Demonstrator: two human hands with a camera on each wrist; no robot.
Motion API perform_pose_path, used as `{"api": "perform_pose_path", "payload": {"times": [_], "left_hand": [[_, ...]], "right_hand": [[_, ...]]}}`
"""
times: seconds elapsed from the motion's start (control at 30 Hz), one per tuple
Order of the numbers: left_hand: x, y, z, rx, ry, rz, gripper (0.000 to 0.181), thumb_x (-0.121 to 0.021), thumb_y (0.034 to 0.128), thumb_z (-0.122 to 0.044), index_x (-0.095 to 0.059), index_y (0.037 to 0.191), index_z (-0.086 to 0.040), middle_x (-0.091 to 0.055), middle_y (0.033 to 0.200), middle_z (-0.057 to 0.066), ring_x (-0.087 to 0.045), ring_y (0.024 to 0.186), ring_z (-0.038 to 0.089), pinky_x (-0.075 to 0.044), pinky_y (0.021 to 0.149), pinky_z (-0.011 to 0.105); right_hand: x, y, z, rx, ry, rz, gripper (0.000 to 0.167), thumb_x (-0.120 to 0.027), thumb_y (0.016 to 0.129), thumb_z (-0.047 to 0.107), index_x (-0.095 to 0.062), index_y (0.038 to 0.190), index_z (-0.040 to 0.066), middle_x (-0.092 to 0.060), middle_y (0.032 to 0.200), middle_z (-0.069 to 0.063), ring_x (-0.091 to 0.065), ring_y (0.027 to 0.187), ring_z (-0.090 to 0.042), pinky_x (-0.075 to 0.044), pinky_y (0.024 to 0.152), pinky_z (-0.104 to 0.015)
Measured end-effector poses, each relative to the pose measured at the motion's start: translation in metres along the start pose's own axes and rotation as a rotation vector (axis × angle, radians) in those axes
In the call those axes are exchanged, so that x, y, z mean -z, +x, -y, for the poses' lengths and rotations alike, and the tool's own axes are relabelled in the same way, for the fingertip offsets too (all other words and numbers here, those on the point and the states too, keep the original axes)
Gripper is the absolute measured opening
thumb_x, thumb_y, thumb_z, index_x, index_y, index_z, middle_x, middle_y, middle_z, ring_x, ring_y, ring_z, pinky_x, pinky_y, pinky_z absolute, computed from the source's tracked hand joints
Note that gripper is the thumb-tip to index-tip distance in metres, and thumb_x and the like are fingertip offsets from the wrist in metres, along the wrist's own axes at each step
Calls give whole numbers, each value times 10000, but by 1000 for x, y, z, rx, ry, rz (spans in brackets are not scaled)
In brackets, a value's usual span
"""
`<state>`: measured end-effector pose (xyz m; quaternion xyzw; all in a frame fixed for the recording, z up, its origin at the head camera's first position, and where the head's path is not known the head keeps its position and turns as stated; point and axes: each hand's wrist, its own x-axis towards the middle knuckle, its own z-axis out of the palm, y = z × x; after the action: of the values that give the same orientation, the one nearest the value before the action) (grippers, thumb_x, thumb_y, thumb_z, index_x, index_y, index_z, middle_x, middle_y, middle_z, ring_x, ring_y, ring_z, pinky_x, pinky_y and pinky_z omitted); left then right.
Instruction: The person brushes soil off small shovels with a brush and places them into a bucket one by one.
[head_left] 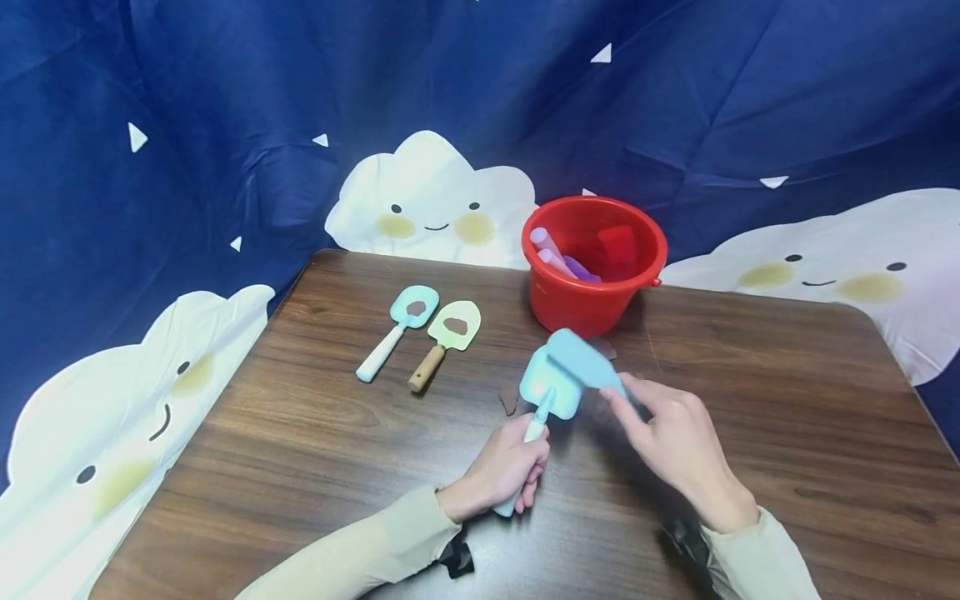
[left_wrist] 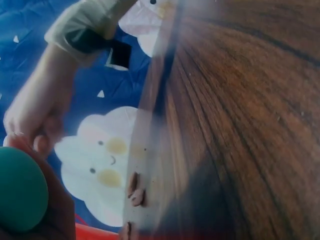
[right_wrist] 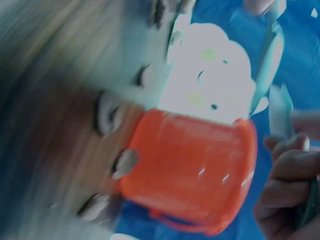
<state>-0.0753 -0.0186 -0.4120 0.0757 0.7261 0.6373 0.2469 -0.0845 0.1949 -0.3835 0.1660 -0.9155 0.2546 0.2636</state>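
Observation:
In the head view my left hand (head_left: 513, 467) grips the handle of a pale blue toy shovel (head_left: 538, 385), its blade pointing away from me over the table. My right hand (head_left: 678, 433) pinches a light blue flat-bladed tool (head_left: 581, 358) by its narrow end. That tool's blade overlaps the shovel's blade from this view; whether they touch I cannot tell. The left wrist view shows the rounded green handle end (left_wrist: 22, 190) at my left hand. In the right wrist view, curled fingers (right_wrist: 287, 175) surround the tool, and the shovel (right_wrist: 272, 62) is above them.
Behind my hands stands a red bucket (head_left: 573, 304) holding pink handles (head_left: 551, 252) and purple and red pieces. Left of it lie a blue shovel (head_left: 384, 350) and a green shovel (head_left: 463, 312), each with a brown piece on its blade. Loose brown pieces (head_left: 508, 402) lie on the table.

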Motion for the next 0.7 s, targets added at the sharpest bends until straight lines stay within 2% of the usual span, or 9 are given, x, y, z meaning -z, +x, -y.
{"api": "perform_pose_path", "payload": {"times": [0.1,0.17,0.27,0.37,0.5,0.57,0.63,0.7], "left_hand": [[0,2,1,-9,50,-8,63,-418,816,-46,-450,770,-74,-440,454,3,-445,276,112,-418,263,355],[0,3,2,-16,87,-7,65,-423,819,-50,-456,768,-73,-442,462,-3,-444,278,102,-426,270,371],[-1,3,3,-30,139,-3,74,-427,811,-51,-460,750,-75,-444,457,-7,-443,278,94,-432,277,371],[-1,2,3,-36,174,0,72,-425,795,-50,-458,741,-84,-443,443,-10,-445,275,90,-435,278,367],[-1,1,2,-35,193,3,65,-421,794,-55,-459,757,-94,-445,440,-13,-451,275,86,-439,278,367],[-1,0,1,-36,199,2,65,-422,799,-61,-462,761,-94,-447,438,-14,-454,275,86,-439,278,365],[0,-1,0,-38,205,0,67,-425,802,-65,-466,756,-92,-449,428,-13,-456,273,89,-441,277,365],[0,-2,0,-40,214,5,73,-428,804,-64,-469,748,-88,-449,418,-12,-457,270,92,-442,277,364]], "right_hand": [[-1,1,13,145,-9,-7,274,-742,812,275,-743,1022,98,-736,810,-35,-687,654,-203,-551,547,-333],[-1,1,20,225,-29,-7,235,-693,851,341,-743,973,147,-651,679,50,-529,492,-92,-413,415,-217],[0,2,26,269,-52,18,238,-635,885,398,-740,936,191,-505,587,114,-282,462,3,-194,388,-126],[2,2,27,273,-82,31,232,-647,867,386,-747,937,189,-471,575,128,-234,472,21,-139,408,-106],[3,2,22,231,-85,25,222,-708,815,342,-758,959,180,-482,566,113,-307,448,-8,-195,393,-134],[2,1,18,189,-73,13,260,-735,796,318,-764,988,145,-606,617,72,-493,465,-71,-348,395,-189],[1,0,15,114,-61,5,302,-755,783,289,-757,1019,100,-717,732,-19,-657,588,-192,-501,471,-306],[0,1,11,18,-58,-2,346,-767,776,256,-741,1052,48,-750,882,-127,-717,764,-316,-559,570,-445]]}}
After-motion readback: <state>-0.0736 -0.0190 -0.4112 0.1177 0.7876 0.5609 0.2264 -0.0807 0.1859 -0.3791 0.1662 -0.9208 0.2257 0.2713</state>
